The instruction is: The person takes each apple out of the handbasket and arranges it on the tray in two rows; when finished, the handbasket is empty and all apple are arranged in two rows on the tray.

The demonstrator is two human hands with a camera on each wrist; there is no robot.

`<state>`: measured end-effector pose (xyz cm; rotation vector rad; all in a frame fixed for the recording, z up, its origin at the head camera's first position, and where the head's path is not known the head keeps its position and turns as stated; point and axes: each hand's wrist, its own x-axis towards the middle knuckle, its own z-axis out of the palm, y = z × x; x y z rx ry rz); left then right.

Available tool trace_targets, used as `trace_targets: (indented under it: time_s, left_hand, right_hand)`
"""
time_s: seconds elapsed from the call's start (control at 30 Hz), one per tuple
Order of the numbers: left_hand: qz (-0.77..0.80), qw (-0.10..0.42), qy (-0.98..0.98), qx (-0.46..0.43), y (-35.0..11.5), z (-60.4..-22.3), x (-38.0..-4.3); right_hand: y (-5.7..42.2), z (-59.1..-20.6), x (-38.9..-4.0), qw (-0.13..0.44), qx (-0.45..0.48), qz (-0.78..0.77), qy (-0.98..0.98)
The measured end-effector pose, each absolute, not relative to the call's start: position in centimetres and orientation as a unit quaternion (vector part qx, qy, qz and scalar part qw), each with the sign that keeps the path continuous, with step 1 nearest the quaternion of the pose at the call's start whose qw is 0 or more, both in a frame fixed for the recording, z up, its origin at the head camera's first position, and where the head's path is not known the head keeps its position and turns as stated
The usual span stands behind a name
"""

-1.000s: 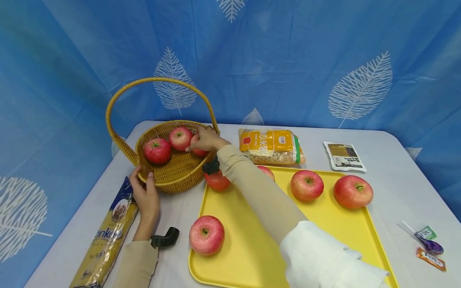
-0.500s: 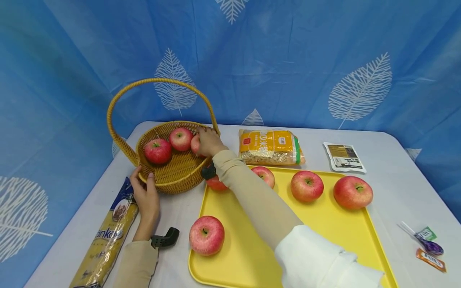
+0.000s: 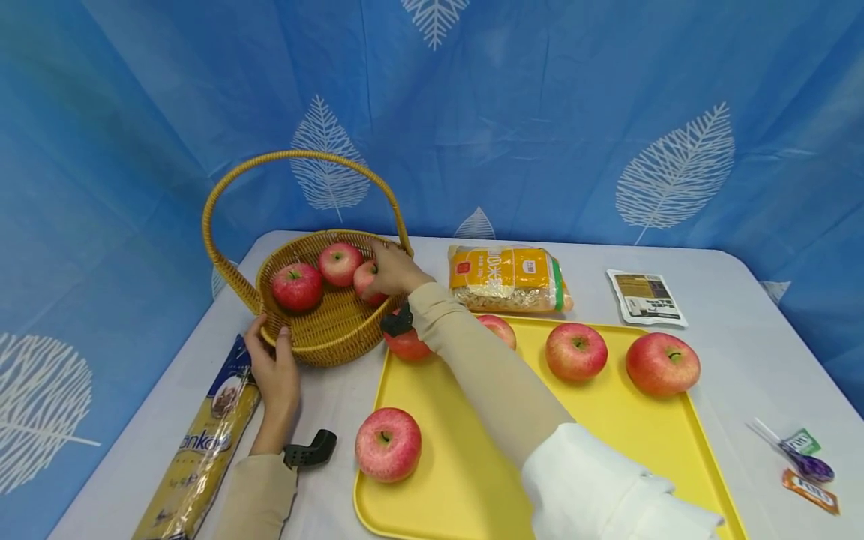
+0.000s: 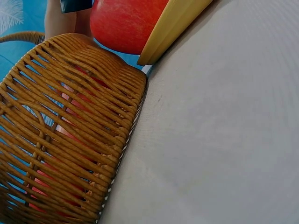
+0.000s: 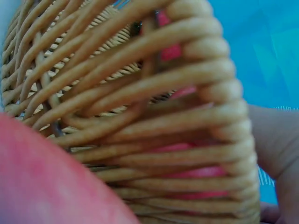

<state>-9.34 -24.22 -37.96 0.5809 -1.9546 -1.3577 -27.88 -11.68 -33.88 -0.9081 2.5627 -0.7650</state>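
Observation:
A brown wicker basket (image 3: 340, 349) with a tall hoop handle stands at the back left of the table. My left hand (image 3: 276, 379) grips its near left rim, thumb over the edge. Reaching over the basket's right side, my right hand (image 3: 398, 271) holds a red apple (image 3: 365, 279) low inside, fingers behind it and thumb in front. Two more apples, one at the left (image 3: 297, 286) and one at the back (image 3: 340, 263), lie beside it. Basket weave (image 4: 70, 140) fills much of the left wrist view; in the right wrist view the weave (image 5: 187, 126) hides the held apple's grip.
A yellow tray (image 3: 459, 465) with several apples (image 3: 388, 445) lies right of the basket. Behind it sits a grain bag (image 3: 506, 277), with a flat packet (image 3: 646, 298) to the right. A long yellow pack (image 3: 199, 454) lies left; a lollipop (image 3: 806, 461) and small sweets lie far right.
My right hand shifts slightly around the apple inside the basket, and more of that apple shows now than half a second ago. My left hand stays on the rim.

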Motion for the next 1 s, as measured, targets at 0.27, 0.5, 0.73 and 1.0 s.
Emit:
trace_targets:
  time_s: [0.27, 0.5, 0.73, 1.0]
  left_hand:
    - [-0.525, 0.337, -0.748, 0.226, -24.1, -37.9, -9.3]
    - [-0.519, 0.335, -0.752, 0.228, -24.2, -38.0, -9.4]
    - [-0.52, 0.334, -0.754, 0.225, -25.7, -40.1, -10.1]
    - [-0.52, 0.333, -0.752, 0.229, -26.6, -41.4, -10.6]
  right_hand:
    - [-11.5, -33.7, -28.0, 0.156, -0.347, -0.289, 0.879]
    - [-11.4, -33.8, -28.2, 0.154, -0.371, -0.304, 0.864]
    - [-11.2, -33.8, -28.3, 0.149, -0.383, -0.341, 0.846]
    - [-10.8, -33.6, -28.2, 0.152, -0.377, -0.367, 0.837]
